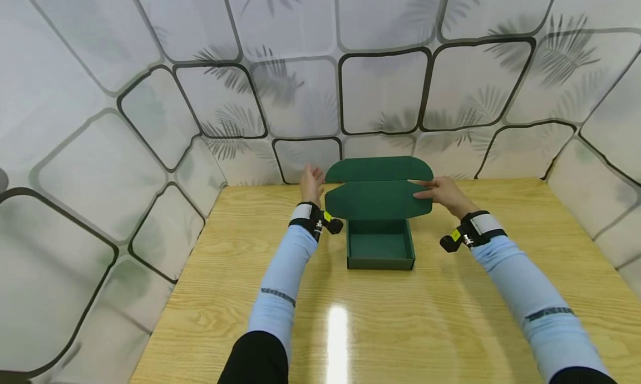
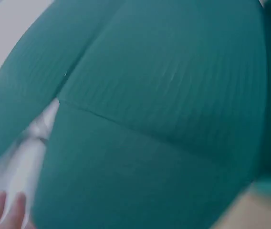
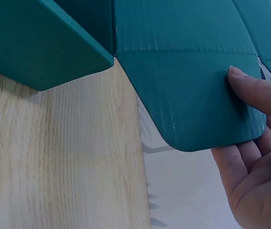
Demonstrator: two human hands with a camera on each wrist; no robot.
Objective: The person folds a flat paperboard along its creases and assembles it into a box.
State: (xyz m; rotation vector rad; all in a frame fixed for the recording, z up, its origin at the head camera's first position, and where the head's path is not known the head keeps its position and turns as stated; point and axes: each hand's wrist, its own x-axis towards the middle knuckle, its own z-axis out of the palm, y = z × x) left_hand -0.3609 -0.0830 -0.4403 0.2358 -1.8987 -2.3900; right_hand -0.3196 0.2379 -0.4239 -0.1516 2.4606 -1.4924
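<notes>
A green cardboard box (image 1: pixel 380 245) stands on the wooden table with its lid (image 1: pixel 375 199) raised at the back and a front flap (image 1: pixel 379 169) above that. My right hand (image 1: pixel 445 195) pinches the lid's right side flap (image 3: pixel 192 102), thumb on the near face and fingers behind. Beside the lid's left edge, my left hand (image 1: pixel 312 182) is held up with its fingers extended, apart from the cardboard. In the left wrist view only a few fingertips of it show at the lower left, near the lid's left side flap (image 2: pixel 126 171). The box's inside looks bare.
The wooden table (image 1: pixel 240 272) reaches back to a pale patterned curtain (image 1: pixel 305 94) close behind the lid. More of this curtain encloses the left and right sides. A bright light reflection lies on the table in front of the box.
</notes>
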